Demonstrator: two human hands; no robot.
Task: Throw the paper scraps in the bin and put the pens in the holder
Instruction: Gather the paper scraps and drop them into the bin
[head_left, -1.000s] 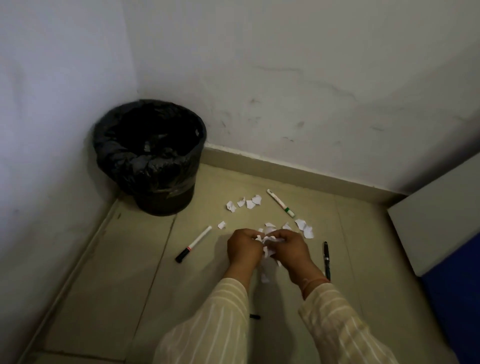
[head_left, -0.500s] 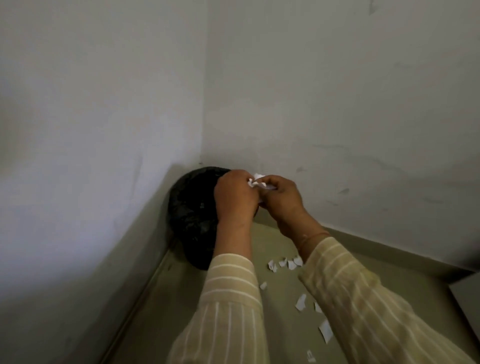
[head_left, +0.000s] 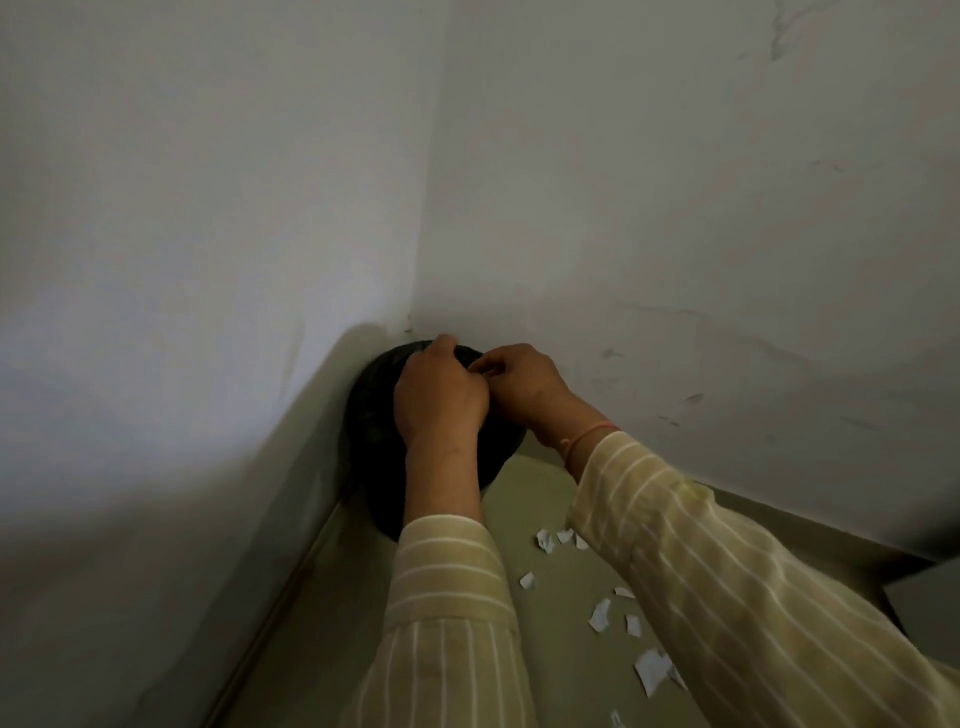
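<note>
A black bin (head_left: 368, 410) lined with a black bag stands in the corner where the two walls meet. Directly over its mouth are my left hand (head_left: 439, 400) and my right hand (head_left: 522, 384), pressed together with fingers curled. Only a pale sliver of the paper scraps they hold shows between the fingers. Several white paper scraps (head_left: 600, 616) lie on the floor below my right sleeve, a larger one (head_left: 652, 670) nearer me and a small cluster (head_left: 545, 540) close to the bin. No pens and no holder are in view.
White walls close in at the left and behind the bin, with a skirting strip (head_left: 291, 587) along the floor's left edge. A grey cabinet corner (head_left: 930, 597) shows at the far right. My striped sleeves cover much of the floor.
My hands gathered scraps off the floor, rose with them, and now sit lower over the bin mouth. The view swung up and left, so the pens dropped out of sight.
</note>
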